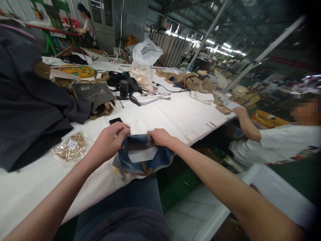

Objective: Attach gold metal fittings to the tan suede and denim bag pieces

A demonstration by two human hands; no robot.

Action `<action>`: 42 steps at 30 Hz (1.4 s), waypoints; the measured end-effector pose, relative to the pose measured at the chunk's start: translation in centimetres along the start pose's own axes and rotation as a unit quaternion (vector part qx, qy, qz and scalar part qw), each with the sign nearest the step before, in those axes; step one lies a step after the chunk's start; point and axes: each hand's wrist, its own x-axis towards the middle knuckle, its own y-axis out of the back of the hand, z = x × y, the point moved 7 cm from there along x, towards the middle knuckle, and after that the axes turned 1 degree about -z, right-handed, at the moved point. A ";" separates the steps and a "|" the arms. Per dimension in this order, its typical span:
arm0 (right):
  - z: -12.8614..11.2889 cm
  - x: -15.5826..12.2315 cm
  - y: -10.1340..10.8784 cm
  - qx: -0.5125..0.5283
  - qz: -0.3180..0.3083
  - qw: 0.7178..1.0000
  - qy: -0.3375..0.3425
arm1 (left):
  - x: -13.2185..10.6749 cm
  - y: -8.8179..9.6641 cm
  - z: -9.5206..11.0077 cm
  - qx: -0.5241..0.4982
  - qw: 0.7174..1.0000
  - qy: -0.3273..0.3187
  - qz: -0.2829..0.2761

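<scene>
A small blue denim bag [142, 160] with brown straps lies at the near edge of the white table [175, 117], its mouth held apart. My left hand [111, 139] is closed on the bag's left rim. My right hand [160, 137] is closed on the bag's right rim by a brown strap. A pale lining shows inside the opening. A black phone [115, 121] lies just beyond my left hand.
A clear packet of gold metal rings [70, 149] lies to the left, next to dark grey fabric [30, 100]. A plastic bag of hardware [144, 67], a black cylinder [123, 88] and tan fabric [193, 82] sit farther back. A person in white [271, 140] sits at right.
</scene>
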 end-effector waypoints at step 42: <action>-5.0 -12.2 0.1 0.055 0.482 0.852 0.198 | -0.7 -16.5 -5.6 -0.377 0.917 0.124 -0.039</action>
